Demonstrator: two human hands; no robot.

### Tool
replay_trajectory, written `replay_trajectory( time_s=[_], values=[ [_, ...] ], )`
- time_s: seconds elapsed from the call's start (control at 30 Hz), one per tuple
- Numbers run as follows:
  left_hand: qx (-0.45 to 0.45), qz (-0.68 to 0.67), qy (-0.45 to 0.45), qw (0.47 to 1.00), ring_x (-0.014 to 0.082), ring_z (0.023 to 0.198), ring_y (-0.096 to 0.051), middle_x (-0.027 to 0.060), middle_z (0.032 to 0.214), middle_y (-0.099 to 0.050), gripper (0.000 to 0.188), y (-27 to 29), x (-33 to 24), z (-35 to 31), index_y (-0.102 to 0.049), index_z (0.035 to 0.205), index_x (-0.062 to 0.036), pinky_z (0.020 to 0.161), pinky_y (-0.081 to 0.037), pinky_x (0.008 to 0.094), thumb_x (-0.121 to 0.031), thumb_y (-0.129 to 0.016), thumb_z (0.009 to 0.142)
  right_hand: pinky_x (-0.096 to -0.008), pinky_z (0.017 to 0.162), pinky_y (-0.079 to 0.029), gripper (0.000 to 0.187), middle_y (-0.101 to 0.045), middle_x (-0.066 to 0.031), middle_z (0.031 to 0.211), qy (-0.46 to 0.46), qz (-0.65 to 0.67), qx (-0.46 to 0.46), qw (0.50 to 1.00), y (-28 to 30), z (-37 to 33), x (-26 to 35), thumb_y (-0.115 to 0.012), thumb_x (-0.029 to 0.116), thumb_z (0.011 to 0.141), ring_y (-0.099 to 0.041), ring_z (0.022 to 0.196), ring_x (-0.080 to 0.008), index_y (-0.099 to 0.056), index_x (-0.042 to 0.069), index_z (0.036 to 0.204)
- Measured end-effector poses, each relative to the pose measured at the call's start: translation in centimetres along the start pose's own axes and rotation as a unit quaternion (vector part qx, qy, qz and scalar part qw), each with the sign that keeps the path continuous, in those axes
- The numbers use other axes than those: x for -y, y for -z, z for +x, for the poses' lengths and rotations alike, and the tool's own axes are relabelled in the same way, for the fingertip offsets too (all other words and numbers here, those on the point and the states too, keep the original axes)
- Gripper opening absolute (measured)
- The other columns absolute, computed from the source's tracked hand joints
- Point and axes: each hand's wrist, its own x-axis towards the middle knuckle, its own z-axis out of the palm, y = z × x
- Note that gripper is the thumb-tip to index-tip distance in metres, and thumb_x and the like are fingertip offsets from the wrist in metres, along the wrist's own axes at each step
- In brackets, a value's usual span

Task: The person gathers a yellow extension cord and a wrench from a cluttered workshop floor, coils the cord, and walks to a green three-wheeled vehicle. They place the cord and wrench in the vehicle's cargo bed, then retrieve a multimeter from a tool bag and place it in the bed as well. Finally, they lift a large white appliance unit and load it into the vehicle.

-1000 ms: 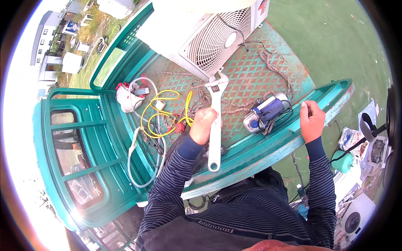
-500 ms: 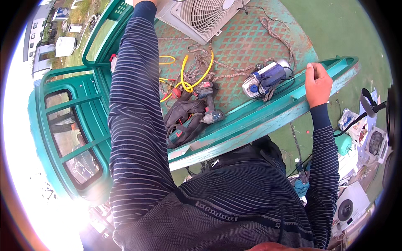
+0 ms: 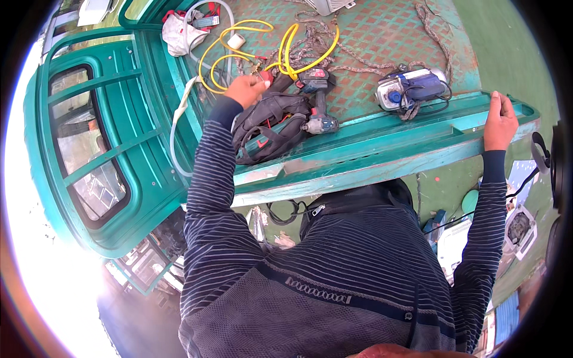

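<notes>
My left hand (image 3: 246, 90) is over the truck bed, fingers curled together beside a red-handled fitting (image 3: 264, 77) on a yellow hose (image 3: 288, 55). What lies between those fingers, if anything, is hidden. Just below it sits a dark open tool bag (image 3: 268, 122). A cordless impact driver (image 3: 321, 104) lies against the bag's right side. My right hand (image 3: 500, 124) is closed over the right end of the teal side panel (image 3: 388, 152), thumb and fingers at its upper edge. Left of that hand, a blue-and-silver pump-like device (image 3: 412, 90) with a black cord rests in the bed.
A tangled rope (image 3: 439, 36) runs across the rusty patterned bed floor (image 3: 370, 45). A grey louvred unit (image 3: 328, 5) shows at the top edge. At left stand the green cab (image 3: 107, 65), a clear hose (image 3: 179, 125) and a white bag (image 3: 181, 34). The panel separates me from the bed.
My left hand has come back from the louvred unit at the top to beside the yellow hose. The view has shifted, leaving little of the unit visible. My right hand stays on the panel.
</notes>
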Motion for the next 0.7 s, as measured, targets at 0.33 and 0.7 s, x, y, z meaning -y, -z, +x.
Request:
replay_trajectory(
  time_s=[0.33,0.7],
  values=[
    [0.023,0.14,0.047,0.989,0.041,0.133,-0.049,0.0272,0.143,-0.051,0.057,-9.0,18.2,-5.1,-0.042,0.147,-0.0012,0.11,-0.04,0.0423,-0.011,-0.058,0.093,-0.0248,0.085,-0.049,0.034,-0.074,-0.0061,0.097,-0.026,-0.061,0.03,0.997,0.8,1.6,-2.1,-0.066,0.027,0.096,-0.065,0.091,-0.0095,-0.072,-0.004,0.107],
    [-0.001,0.317,0.018,0.948,0.0382,0.112,-0.061,0.019,0.123,-0.055,0.059,-8.9,14.3,-6.2,-0.051,0.137,-0.0252,0.094,-0.051,0.0457,-0.02,-0.075,0.083,-0.0283,0.088,-0.049,0.038,-0.075,-0.0105,0.102,-0.002,-0.107,-0.002,0.994,1.1,1.8,-1.9,-0.065,0.034,0.094,-0.067,0.095,-0.0154,-0.073,0.0,0.109]
  ],
)
